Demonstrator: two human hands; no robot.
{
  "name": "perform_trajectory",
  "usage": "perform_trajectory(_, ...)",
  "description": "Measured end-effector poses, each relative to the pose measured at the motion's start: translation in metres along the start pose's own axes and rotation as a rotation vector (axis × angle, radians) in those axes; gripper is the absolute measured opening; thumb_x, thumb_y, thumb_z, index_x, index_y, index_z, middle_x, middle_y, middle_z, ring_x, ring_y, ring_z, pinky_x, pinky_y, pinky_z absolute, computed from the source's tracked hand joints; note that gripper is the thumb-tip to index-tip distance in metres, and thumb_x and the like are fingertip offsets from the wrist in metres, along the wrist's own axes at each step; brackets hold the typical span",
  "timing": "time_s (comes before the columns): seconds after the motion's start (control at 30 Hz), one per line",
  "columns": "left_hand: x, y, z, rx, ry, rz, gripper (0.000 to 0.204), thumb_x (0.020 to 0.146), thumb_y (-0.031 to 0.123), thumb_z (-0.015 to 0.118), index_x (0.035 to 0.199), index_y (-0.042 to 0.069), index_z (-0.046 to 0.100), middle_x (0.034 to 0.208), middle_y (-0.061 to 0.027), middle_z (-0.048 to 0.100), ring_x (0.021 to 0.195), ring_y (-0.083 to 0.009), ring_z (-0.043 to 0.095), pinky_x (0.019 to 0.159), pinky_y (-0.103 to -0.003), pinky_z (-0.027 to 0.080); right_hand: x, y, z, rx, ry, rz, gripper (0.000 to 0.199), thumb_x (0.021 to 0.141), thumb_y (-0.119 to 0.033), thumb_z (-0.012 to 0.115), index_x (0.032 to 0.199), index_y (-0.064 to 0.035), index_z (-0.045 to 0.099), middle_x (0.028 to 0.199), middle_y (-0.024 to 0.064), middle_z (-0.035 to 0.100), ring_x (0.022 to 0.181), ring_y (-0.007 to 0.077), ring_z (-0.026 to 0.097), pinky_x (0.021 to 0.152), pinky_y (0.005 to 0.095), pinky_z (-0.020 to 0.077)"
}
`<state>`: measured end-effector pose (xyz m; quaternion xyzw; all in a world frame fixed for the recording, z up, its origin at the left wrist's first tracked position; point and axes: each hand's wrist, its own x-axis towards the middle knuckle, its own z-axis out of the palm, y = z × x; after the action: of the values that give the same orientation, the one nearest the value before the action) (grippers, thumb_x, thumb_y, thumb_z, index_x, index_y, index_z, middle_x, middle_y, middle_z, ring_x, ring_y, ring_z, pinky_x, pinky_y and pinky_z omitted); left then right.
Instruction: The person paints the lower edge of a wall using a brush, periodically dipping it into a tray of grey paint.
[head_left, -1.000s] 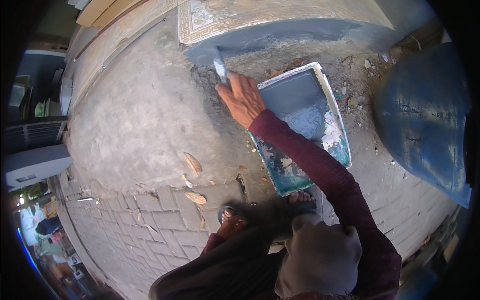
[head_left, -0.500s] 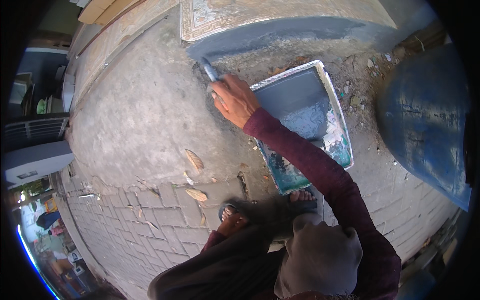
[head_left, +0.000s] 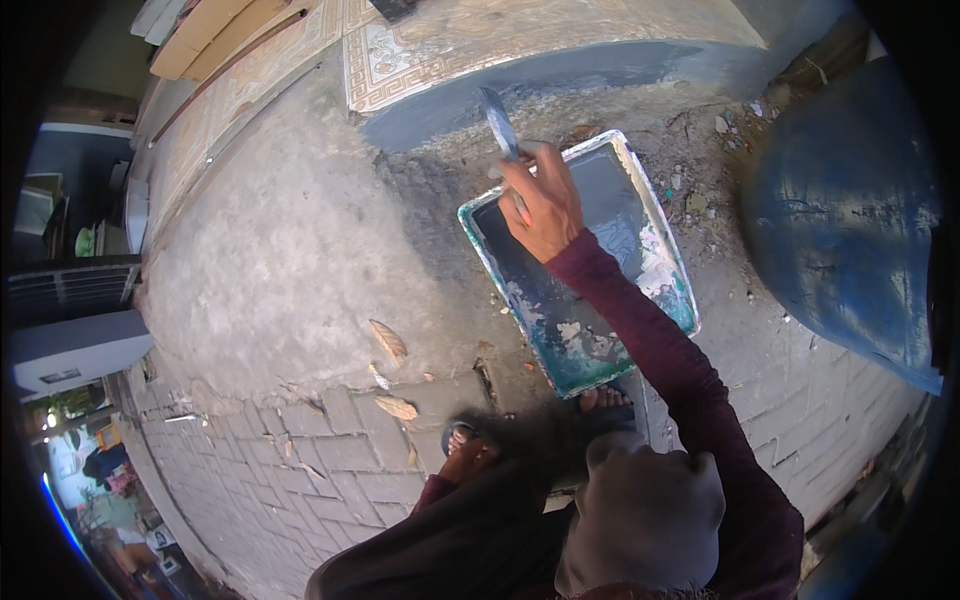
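My right hand (head_left: 546,203) is closed around the handle of a paintbrush (head_left: 500,128), over the far left part of a paint tray (head_left: 508,304). The brush's grey-coated bristles point away from me, against the lower part of a grey-painted strip (head_left: 425,120) along the step's edge; contact is hard to make out. Grey paint (head_left: 622,200) fills the far part of the rectangular tray, and its near end shows green and white stains. Low down, my left hand (head_left: 468,460) rests by my sandalled left foot, its fingers mostly hidden.
Beyond the painted strip lies a patterned tiled step (head_left: 560,35). A large blue rounded container (head_left: 840,215) stands at the right. Dry leaves (head_left: 388,340) lie on the concrete, with paving blocks (head_left: 340,460) nearer me. Wooden boards (head_left: 215,40) are at the far left.
My right hand has moved the paintbrush to the right, from the left end of the painted strip to farther along it. The view has shifted slightly; my left hand stays by the foot.
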<state>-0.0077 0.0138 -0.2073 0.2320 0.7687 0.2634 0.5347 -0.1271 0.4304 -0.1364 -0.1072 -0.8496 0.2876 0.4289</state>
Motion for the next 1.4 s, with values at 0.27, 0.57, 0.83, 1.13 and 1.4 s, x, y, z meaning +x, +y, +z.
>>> perform_trajectory(0.27,0.002,0.013,-0.004,0.013,-0.020,-0.035,0.031,0.090,0.032,0.055,0.101,0.003,0.061,0.091,-0.0155,0.064,0.086,-0.0272,0.063,0.074,-0.037,0.049,0.002,0.041,-0.017,-0.204,-0.030,-0.114,0.034,0.067,-0.001,0.067,0.100,-0.0102,0.061,0.110,0.0133,0.049,0.101,0.0323,0.050,0.085,0.0459,0.0406)
perform_trajectory(0.57,0.003,-0.002,-0.002,0.065,-0.052,-0.069,0.031,0.091,0.032,0.056,0.103,0.003,0.060,0.096,-0.0135,0.065,0.092,-0.0250,0.064,0.077,-0.037,0.049,0.007,0.037,-0.023,-0.231,-0.027,-0.131,0.028,0.070,-0.003,0.066,0.096,-0.0107,0.061,0.107,0.0116,0.050,0.099,0.0297,0.050,0.083,0.0447,0.0400)
perform_trajectory(0.83,0.001,-0.006,0.000,-0.029,-0.008,-0.034,0.027,0.090,0.029,0.057,0.101,0.004,0.060,0.092,-0.0133,0.064,0.088,-0.0255,0.063,0.076,-0.037,0.049,0.000,0.049,-0.045,-0.226,0.023,-0.052,0.025,0.069,-0.006,0.066,0.093,-0.0105,0.059,0.105,0.0107,0.050,0.093,0.0288,0.050,0.079,0.0432,0.0398)
perform_trajectory(1.13,0.001,-0.003,0.000,-0.021,-0.016,-0.080,0.026,0.090,0.028,0.059,0.098,0.003,0.058,0.092,-0.0129,0.065,0.090,-0.0227,0.063,0.077,-0.036,0.049,0.002,0.097,-0.125,-0.363,0.163,0.026,0.022,0.073,-0.015,0.066,0.094,-0.0100,0.065,0.105,0.0109,0.053,0.095,0.0284,0.053,0.082,0.0408,0.0398)
perform_trajectory(1.4,-0.001,-0.030,0.007,-0.132,-0.028,-0.114,0.028,0.090,0.030,0.057,0.098,0.003,0.058,0.094,-0.0152,0.064,0.092,-0.0251,0.063,0.079,-0.037,0.049,0.002,0.144,-0.143,-0.520,0.081,0.059,0.024,0.075,-0.014,0.061,0.099,-0.0120,0.065,0.109,0.0108,0.054,0.099,0.0307,0.051,0.084,0.0425,0.0396)
